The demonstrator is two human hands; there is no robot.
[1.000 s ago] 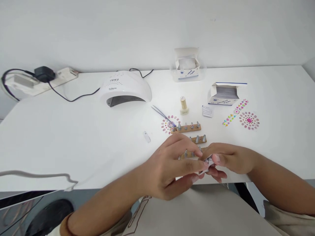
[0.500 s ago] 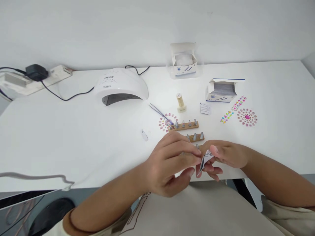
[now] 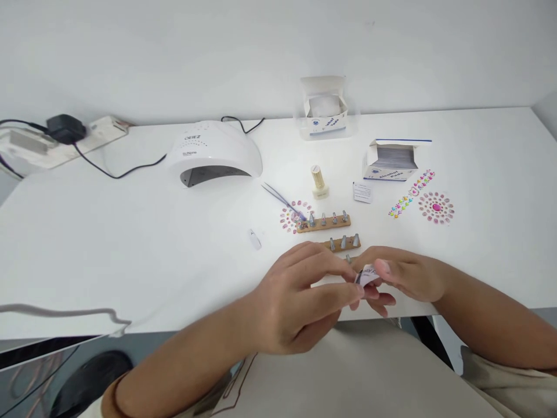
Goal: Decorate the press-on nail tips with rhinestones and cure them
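Observation:
My right hand grips a small torn-edged alcohol pad packet, thumb on top and fingers below. My left hand meets the packet's left edge, with fingertips pinched there; the packet's inside is hidden. Just beyond my hands stands a wooden strip carrying grey nail tips, partly covered by my left hand. Behind it lies another wooden strip with several nail tips. Tweezers rest with their points by a ring of pink gems.
A white nail lamp stands at the back left, near a power strip. A polish bottle, a flat packet, an alcohol pad box, another box in a plastic case and gem stickers lie beyond my hands.
My left hand has moved slightly right and its fingers have closed onto the packet's edge. The right hand keeps hold of the packet almost in place.

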